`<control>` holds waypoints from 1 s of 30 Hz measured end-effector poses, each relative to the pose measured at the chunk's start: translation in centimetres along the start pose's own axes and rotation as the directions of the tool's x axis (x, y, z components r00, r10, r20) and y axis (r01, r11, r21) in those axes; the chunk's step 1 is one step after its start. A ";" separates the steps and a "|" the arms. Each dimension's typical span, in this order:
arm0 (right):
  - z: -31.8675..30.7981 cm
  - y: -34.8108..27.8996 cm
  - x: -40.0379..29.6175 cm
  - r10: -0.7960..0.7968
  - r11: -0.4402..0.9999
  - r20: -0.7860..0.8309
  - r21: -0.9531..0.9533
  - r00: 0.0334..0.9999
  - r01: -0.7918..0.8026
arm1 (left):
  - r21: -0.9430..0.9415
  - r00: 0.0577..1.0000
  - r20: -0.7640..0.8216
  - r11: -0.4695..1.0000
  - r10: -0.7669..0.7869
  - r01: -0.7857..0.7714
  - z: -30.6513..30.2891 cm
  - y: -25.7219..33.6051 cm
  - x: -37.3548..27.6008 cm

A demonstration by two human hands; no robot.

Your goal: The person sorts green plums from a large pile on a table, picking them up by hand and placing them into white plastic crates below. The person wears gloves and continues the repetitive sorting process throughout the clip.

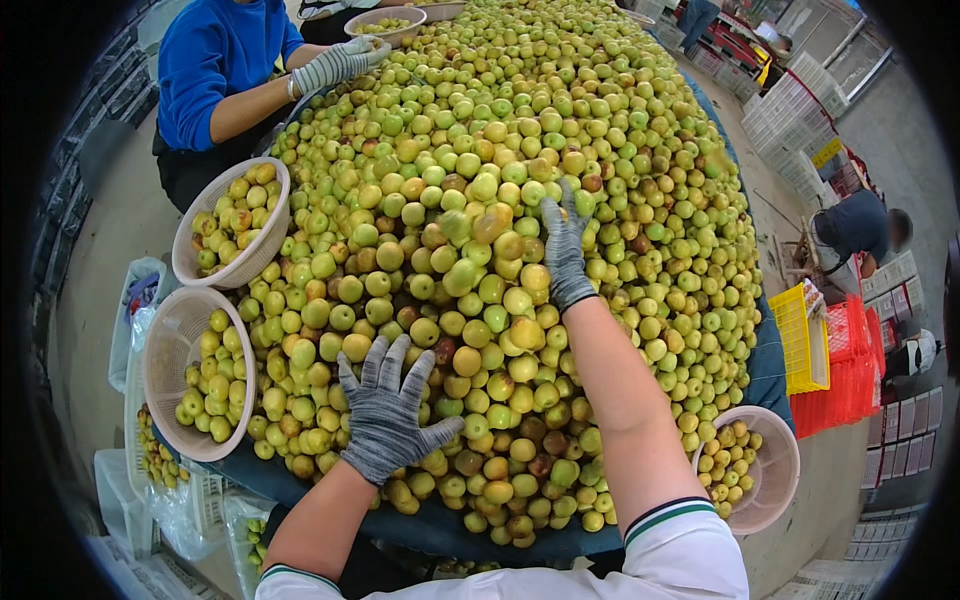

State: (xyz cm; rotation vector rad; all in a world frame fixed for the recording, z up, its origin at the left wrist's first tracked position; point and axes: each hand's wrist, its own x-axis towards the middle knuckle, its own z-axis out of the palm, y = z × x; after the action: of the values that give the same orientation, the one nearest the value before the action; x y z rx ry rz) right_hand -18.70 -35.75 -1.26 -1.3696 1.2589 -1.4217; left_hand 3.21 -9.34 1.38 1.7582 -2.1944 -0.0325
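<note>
A broad heap of green-yellow jujubes [480, 315], many with brown patches, fills the surface before me. My left hand [394, 412], in a grey knitted glove, rests palm down on the near left of the heap with its fingers spread. Farther out, my right hand [567, 251], gloved alike, reaches into the heap, its fingers pointing away and partly among the fruit. Neither hand grips a jujube that I can see. Left of my right hand several jujubes [472, 232] are blurred, as if rolling.
Pink plastic baskets of jujubes stand at the left edge, one nearer [154, 375] and one farther [281, 217], and another [780, 480] at the right. Blue cloth [769, 367] edges the heap. Across the left side a person's gloved hand [341, 66] touches fruit. Yellow [796, 337] and red crates [844, 382] stand right.
</note>
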 end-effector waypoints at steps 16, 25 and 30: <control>7.0 -2.1 0.2 0.024 0.930 0.058 -0.368 0.998 -0.001 | 0.020 0.999 -0.017 0.999 -0.030 0.030 0.6 0.2 0.4; 13.5 -2.6 1.3 0.133 0.797 0.182 -0.604 0.974 0.004 | 0.006 0.999 0.011 0.999 -0.046 0.046 0.3 0.1 0.3; 15.4 -5.5 0.6 0.238 0.653 0.213 -0.758 0.948 0.006 | -0.011 1.000 -0.015 1.000 -0.028 0.028 1.4 0.1 0.6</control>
State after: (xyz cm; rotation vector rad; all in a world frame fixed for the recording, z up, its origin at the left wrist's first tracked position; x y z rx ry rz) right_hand -3.02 -37.26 3.10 -1.9037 1.7855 -0.5283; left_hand 2.63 -10.12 0.25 1.7775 -2.1557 -0.0373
